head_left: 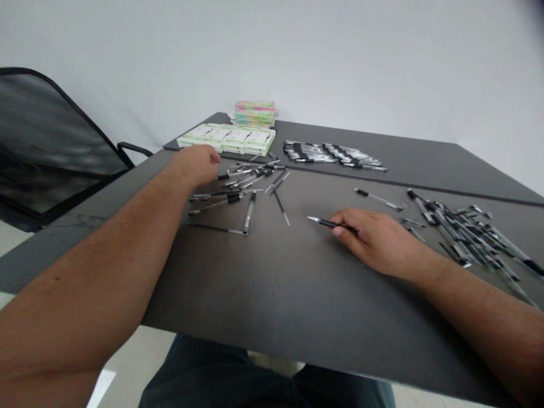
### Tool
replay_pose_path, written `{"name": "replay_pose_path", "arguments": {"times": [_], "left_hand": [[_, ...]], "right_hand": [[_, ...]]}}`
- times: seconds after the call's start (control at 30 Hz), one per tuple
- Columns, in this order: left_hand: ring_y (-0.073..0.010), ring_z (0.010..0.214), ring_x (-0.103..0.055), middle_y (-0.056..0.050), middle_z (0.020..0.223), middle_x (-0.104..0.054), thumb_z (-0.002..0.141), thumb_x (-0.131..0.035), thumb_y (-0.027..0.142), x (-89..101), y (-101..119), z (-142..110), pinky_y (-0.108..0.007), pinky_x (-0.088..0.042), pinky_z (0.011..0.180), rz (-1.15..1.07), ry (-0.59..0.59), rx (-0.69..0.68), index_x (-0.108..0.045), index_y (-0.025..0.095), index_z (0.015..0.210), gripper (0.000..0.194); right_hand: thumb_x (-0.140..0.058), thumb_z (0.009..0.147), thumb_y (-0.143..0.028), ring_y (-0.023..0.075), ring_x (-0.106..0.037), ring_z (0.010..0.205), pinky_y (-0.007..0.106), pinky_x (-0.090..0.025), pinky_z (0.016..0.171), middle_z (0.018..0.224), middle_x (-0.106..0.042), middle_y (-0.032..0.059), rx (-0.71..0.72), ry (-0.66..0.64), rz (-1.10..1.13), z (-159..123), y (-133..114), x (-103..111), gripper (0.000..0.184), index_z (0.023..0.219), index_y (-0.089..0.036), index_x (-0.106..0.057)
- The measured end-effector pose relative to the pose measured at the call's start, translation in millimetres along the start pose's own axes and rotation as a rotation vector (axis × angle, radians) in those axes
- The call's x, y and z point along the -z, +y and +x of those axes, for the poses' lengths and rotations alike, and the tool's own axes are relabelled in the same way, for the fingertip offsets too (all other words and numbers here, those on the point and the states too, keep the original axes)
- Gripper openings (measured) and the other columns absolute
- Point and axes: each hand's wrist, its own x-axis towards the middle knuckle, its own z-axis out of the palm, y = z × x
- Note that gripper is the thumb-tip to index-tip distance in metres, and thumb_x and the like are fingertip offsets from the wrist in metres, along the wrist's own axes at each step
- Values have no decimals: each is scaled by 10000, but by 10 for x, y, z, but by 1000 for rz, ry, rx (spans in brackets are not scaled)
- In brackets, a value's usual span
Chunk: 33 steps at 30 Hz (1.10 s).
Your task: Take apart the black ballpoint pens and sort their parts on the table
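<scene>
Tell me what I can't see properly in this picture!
All in the head view:
- Anything in the left hand: its own fingers and back hide it.
- Back end of the held pen: covered by the right hand.
- Small words on the stacked boxes: too small.
- The rest of the chair: cut off by the left edge.

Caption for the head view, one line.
Right hand holds a black-grip pen, tip bared, between scattered pen parts and a pen pile; left hand near white-green boxes.
</scene>
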Motion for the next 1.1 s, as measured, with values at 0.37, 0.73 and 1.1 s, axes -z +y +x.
{"name": "replay_pose_path", "arguments": {"times": [0.37,0.73,1.1], "left_hand": [[-325,1445,-721,-113,1583,-792,971,-639,257,-217,138,2,-458,-549,1302,22,-31,-194,-752,199,1590,632],[-326,1615,-620,-133,1709,-705,988,-557,248,-331,316,-39,-460,-439,1411,10,2,-373,-717,172,1652,687],[-332,1514,-675,-133,1585,-778,987,-572,316,-373,328,-15,-494,-475,1377,-5,49,-451,-790,201,1550,614]], "right_hand": [[-555,1117,-320,255,-783,850,353,-552,789,958,-835,84,-13,-12,5,-2,0,-15,229,1134,-223,-762],[-548,1114,-318,259,-796,881,353,-560,805,990,-847,99,-10,-21,4,5,14,-12,248,1149,-216,-771],[-582,1112,-299,245,-778,853,337,-554,794,963,-836,83,-1,-16,-7,17,-3,10,204,1151,-224,-768]]}}
